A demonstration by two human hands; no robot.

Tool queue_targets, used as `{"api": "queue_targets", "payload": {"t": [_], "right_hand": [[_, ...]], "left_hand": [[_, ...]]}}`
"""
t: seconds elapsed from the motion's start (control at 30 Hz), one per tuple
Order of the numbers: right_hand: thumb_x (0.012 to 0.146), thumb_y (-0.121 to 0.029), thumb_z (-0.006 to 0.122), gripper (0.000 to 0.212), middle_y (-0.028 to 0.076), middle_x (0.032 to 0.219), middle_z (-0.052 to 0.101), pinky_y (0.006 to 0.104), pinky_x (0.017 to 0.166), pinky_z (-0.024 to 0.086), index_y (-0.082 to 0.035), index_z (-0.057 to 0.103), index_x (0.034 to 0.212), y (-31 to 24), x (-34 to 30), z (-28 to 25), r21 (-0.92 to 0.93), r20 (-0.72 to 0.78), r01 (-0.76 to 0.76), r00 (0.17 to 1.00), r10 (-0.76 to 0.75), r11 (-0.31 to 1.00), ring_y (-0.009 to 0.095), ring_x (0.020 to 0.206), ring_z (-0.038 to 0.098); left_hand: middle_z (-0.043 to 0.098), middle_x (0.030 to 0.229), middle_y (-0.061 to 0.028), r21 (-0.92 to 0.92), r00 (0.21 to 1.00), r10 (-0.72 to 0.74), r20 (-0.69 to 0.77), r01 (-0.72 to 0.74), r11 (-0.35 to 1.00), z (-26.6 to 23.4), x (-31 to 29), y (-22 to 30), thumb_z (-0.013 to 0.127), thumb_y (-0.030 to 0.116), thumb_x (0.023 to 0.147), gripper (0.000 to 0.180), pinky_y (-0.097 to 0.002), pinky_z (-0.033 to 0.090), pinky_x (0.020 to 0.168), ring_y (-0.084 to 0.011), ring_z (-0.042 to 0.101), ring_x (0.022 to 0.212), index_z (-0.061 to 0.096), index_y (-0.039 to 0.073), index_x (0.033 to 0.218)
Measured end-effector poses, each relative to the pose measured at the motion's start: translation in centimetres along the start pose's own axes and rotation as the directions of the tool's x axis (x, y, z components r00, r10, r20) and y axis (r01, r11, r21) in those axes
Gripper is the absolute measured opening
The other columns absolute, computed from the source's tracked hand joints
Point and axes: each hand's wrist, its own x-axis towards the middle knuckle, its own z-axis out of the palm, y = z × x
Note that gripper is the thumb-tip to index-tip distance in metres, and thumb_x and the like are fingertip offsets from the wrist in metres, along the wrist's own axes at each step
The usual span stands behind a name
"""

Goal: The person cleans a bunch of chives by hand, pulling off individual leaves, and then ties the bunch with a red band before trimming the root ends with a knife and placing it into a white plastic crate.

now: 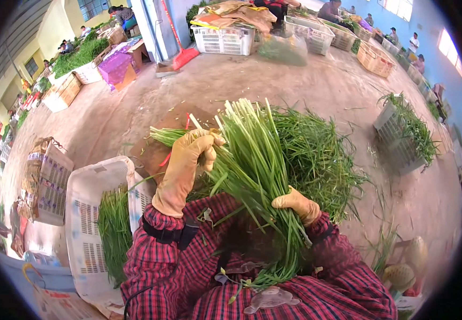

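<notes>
Landmark: the white crate (84,213) at the person's left. Bunch of green chives (255,176) sits right of the crate, over the lap, white cut ends pointing away from the person, leaf tips hanging down toward the plaid shirt (273,288). Left hand (196,154), in a yellow glove, is clamped on the bunch's left edge near the cut ends, fingers curled into the stalks. Right hand (297,205), also gloved, is closed around the bunch lower down on its right side, farther from the crate. Bunch runs between both hands, touching each. More cut greens (114,229) lie inside the crate. Loose chive pile (321,154) on the floor beyond the bunch, well right of the crate.
</notes>
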Motion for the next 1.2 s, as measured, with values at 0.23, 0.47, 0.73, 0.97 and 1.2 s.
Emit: {"api": "queue_targets", "payload": {"t": [0.23, 0.47, 0.73, 0.97, 1.2], "right_hand": [[0.086, -0.019, 0.079, 0.056, 0.005, 0.117, 0.067, 0.0316, 0.088, 0.052, -0.002, 0.057, 0.135, 0.8, 0.2, 0.1, -0.096, -0.104, 0.064, 0.992, -0.074, 0.993, 0.013, 0.101, 0.063], [0.088, -0.018, 0.076, 0.041, 0.002, 0.101, 0.069, 0.0294, 0.081, 0.053, -0.004, 0.063, 0.124, 1.8, 0.9, 0.4, -0.043, -0.017, 0.066, 0.998, -0.067, 0.997, 0.011, 0.087, 0.064], [0.085, -0.033, 0.074, 0.044, 0.011, 0.082, 0.067, 0.0292, 0.058, 0.049, 0.000, 0.063, 0.111, 1.1, -1.4, 0.4, 0.092, -0.031, 0.135, 0.991, -0.132, 0.987, 0.017, 0.064, 0.062], [0.085, -0.035, 0.072, 0.052, 0.013, 0.079, 0.065, 0.0332, 0.054, 0.046, 0.004, 0.059, 0.117, 0.2, -2.6, -1.5, 0.132, 0.049, 0.235, 0.969, -0.243, 0.963, 0.020, 0.060, 0.058], [0.081, -0.034, 0.078, 0.058, 0.015, 0.084, 0.066, 0.0350, 0.054, 0.045, 0.004, 0.059, 0.120, -0.7, -2.4, -0.5, 0.241, 0.174, 0.211, 0.951, -0.256, 0.947, 0.022, 0.061, 0.059]], "left_hand": [[0.062, 0.073, 0.0023, 0.457, 0.998, 0.010, 0.065, -0.039, 0.889, 0.8, -2.7, -3.1, 0.062, 0.016, 0.098, 0.017, -0.0197, 0.043, 0.059, -0.0028, 0.052, 0.065, 0.071, 0.002, 0.098], [0.069, 0.081, -0.0061, 0.601, 0.948, 0.149, 0.281, -0.295, 0.743, 5.8, -8.5, -6.6, 0.063, 0.017, 0.097, 0.020, -0.0257, 0.052, 0.069, -0.0080, 0.064, 0.074, 0.070, 0.000, 0.104], [0.063, 0.074, -0.0006, 0.033, 0.948, -0.164, 0.273, 0.161, 0.986, 1.7, -12.9, -6.4, 0.066, 0.019, 0.098, 0.024, -0.0210, 0.045, 0.061, -0.0065, 0.055, 0.065, 0.072, -0.002, 0.107], [0.069, 0.085, -0.0026, 0.183, 0.917, 0.204, -0.343, -0.148, 0.972, -2.0, -10.4, -6.7, 0.064, 0.007, 0.095, 0.018, -0.0214, 0.047, 0.065, -0.0068, 0.056, 0.067, 0.070, -0.001, 0.110], [0.071, 0.080, -0.0056, 0.171, 0.967, 0.249, -0.061, -0.236, 0.957, -2.6, -9.1, -4.4, 0.054, 0.012, 0.099, 0.021, -0.0246, 0.047, 0.066, -0.0101, 0.059, 0.066, 0.071, 0.003, 0.089]]}}
